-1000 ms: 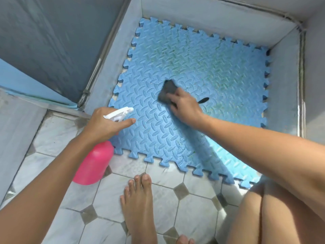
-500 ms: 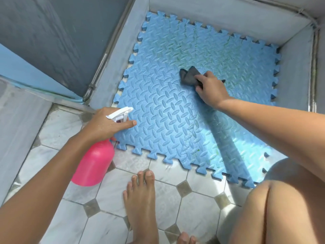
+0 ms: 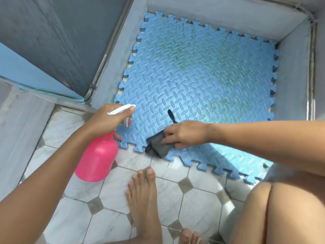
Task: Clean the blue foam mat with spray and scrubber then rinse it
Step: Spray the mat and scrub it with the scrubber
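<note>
The blue foam mat (image 3: 202, 81) with a ribbed pattern and jigsaw edges lies flat in a grey walled corner, with faint green stains toward its far right. My right hand (image 3: 184, 132) presses a dark grey scrubber (image 3: 157, 147) onto the mat's near edge; a thin black strap sticks up behind the hand. To the left, my left hand (image 3: 109, 118) grips the white trigger head of a pink spray bottle (image 3: 97, 158), held just off the mat's near left corner with the nozzle toward the mat.
Grey low walls (image 3: 228, 13) box the mat on the far, left and right sides. White marble floor tiles (image 3: 112, 199) with grey diamond insets lie in front. My bare foot (image 3: 143, 199) stands on the tiles near the mat edge; my knee (image 3: 281, 208) fills the lower right.
My right hand has pulled the scrubber from the mat's middle down to its near edge. The left hand and spray bottle have stayed in about the same spot.
</note>
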Motion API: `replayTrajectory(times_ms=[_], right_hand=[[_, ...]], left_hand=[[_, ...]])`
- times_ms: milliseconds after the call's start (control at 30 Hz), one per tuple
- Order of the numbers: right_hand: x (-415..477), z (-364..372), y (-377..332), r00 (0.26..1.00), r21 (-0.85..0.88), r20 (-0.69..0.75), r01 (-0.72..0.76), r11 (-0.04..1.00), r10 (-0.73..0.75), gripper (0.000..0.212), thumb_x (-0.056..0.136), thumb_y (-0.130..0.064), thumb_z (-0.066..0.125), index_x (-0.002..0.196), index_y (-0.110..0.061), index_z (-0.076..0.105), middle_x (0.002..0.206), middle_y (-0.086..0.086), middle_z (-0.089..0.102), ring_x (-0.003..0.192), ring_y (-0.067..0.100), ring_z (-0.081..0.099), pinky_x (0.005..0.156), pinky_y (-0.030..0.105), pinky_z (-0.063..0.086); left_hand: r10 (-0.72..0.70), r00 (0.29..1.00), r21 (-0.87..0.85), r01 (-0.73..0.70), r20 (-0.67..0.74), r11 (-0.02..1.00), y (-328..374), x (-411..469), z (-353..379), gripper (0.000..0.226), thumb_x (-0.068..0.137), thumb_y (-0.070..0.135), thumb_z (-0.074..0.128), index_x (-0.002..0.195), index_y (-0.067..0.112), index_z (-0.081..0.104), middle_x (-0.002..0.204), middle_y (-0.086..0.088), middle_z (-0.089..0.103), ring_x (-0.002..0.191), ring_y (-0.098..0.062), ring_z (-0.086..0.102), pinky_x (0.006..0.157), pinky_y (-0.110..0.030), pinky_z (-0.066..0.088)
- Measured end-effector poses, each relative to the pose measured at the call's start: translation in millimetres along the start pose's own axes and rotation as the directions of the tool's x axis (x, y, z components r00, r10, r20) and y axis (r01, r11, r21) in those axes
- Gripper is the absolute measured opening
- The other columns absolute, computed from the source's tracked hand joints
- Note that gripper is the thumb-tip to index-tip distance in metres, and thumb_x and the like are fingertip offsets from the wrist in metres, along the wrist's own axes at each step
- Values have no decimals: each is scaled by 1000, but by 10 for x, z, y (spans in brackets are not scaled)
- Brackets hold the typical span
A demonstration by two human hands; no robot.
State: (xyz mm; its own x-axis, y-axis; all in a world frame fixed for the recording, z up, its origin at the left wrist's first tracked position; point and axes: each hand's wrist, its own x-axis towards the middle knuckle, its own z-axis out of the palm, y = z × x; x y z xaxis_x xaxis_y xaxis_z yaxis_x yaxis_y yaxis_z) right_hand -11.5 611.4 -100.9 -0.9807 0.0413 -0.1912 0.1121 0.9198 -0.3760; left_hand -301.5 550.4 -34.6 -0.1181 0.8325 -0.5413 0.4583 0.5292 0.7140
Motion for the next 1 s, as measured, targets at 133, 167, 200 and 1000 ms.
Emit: replayTrajectory(times_ms=[133, 167, 200, 1000], right_hand=[[-619, -358, 597, 937, -39, 100, -333, 942, 335, 47, 88, -28, 57, 134, -30, 48, 118, 1, 49, 91, 25, 61, 67, 36, 51], [-827, -391, 739, 901, -53, 113, -415, 908, 419, 47, 89, -28, 57, 134, -32, 45, 119, 0, 47, 91, 25, 60, 66, 36, 47], [-1051, -407, 865, 853, -45, 103, -510, 859, 512, 47, 90, -28, 58, 135, -32, 44, 120, 0, 46, 93, 26, 59, 66, 34, 43], [-2146, 84, 1291, -15, 497, -223, -862, 101, 975, 42, 96, -27, 55, 135, -15, 48, 131, 14, 48, 105, 36, 58, 91, 40, 46]], left_hand=[[-3, 995, -34, 7, 103, 999, 301, 61, 82, 46, 90, 64, 66, 86, 18, 74, 86, -6, 78, 99, -23, 75, 62, -49, 65], [5, 994, -20, -3, 108, 1000, 405, 105, 123, 46, 90, 64, 66, 87, 20, 74, 86, -6, 78, 100, -24, 75, 62, -47, 65], [18, 994, -8, -17, 112, 1000, 522, 156, 182, 45, 89, 65, 66, 88, 21, 75, 87, -6, 78, 99, -24, 75, 62, -45, 65], [271, 939, 330, -330, 211, 885, 1241, 928, 1228, 74, 63, 68, 84, 69, 2, 49, 64, -20, 55, 56, -18, 46, 63, -33, 37]])
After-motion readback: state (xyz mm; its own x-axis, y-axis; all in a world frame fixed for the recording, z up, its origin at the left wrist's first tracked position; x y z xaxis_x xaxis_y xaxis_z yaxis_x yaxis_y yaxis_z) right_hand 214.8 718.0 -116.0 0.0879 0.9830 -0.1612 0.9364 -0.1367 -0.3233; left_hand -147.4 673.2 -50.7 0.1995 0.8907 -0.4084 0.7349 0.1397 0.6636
